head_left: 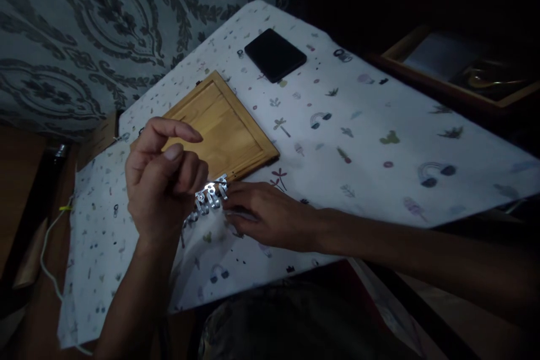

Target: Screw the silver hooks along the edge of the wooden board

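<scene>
My left hand (162, 180) is raised just above the table, fingers curled with thumb and forefinger apart; whether anything small sits in it is hidden. My right hand (265, 214) lies low on the patterned cloth (358, 140), fingertips touching a cluster of small shiny metal pieces (210, 198). The cluster glints brightly between both hands. Just behind it lies a wooden framed panel (219, 129), flat on the cloth.
A black flat rectangular object (275, 54) lies at the far side of the table. A wooden tray or drawer (459, 73) sits in the dark at the right. A light cable (50, 236) hangs at the left edge. Patterned fabric (105, 22) hangs behind.
</scene>
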A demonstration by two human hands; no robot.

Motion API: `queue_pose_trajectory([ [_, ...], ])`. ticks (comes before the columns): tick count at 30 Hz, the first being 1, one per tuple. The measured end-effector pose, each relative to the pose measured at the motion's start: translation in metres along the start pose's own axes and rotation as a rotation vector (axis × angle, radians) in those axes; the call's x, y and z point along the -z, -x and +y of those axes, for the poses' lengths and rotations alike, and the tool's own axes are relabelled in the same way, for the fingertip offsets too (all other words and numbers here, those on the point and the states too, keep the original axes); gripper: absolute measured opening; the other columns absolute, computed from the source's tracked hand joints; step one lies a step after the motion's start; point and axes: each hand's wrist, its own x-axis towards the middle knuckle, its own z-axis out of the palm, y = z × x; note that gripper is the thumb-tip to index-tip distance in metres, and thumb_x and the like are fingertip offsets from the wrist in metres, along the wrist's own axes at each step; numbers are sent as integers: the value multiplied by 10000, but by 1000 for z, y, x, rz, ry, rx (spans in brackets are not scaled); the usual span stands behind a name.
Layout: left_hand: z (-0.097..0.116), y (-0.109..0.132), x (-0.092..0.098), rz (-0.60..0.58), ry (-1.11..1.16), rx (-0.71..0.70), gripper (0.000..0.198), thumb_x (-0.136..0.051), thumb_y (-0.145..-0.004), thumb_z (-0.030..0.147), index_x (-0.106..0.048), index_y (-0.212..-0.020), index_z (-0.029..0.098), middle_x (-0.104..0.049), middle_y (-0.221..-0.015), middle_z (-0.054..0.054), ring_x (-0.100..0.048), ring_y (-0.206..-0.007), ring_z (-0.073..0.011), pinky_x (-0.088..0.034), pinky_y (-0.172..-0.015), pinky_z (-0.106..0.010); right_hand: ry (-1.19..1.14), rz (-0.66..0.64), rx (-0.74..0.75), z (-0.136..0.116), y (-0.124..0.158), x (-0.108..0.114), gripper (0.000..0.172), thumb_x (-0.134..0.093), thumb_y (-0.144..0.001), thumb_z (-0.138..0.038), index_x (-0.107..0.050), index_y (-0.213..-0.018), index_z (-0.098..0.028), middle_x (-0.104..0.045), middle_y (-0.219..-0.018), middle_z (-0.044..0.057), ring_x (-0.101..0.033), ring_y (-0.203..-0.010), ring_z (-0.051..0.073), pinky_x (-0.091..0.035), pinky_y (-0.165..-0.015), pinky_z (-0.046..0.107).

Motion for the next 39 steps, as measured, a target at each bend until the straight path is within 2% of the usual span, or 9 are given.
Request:
queue_pose_trajectory([
  [7, 6, 2, 3, 116, -34, -23, 121, -548, -849, 129, -647, -788, 165, -176, -420, 97, -81, -352, -36, -205, -350, -174, 14, 2, 4, 2, 0, -2, 148, -540, -908, -80, -676, -884, -135, -703, -1059, 103, -648, -1004, 201, -501, -911, 362],
  [23, 3, 6, 3, 138, -25, 14, 139, -566, -828, 123, -683, -775, 175, -186, -431, 99, -78, -364, -39, -160, -367, -203, 50, -11, -10, 1, -1, -1, 149, -543, -912, -90, -681, -881, -139, -709, -1035, 98, -649, -981, 200, -501, -893, 355],
  [32, 2, 8, 4, 108, -53, -5, 100, -584, -841, 142, -660, -792, 184, -168, -447, 103, -77, -366, -37, -170, -365, -198, 43, -19, -31, 0, -1, -1, 144, -553, -918, -98, -694, -895, -114, -706, -1054, 114, -649, -984, 200, -505, -895, 356],
  [39, 3, 8, 3, 153, -39, -5, 150, -539, -831, 103, -660, -776, 173, -175, -436, 102, -66, -366, -40, -169, -363, -187, 45, 2, -1, 2, -1, -2, 142, -559, -911, -101, -700, -929, -112, -705, -1080, 117, -646, -1010, 209, -493, -912, 358],
])
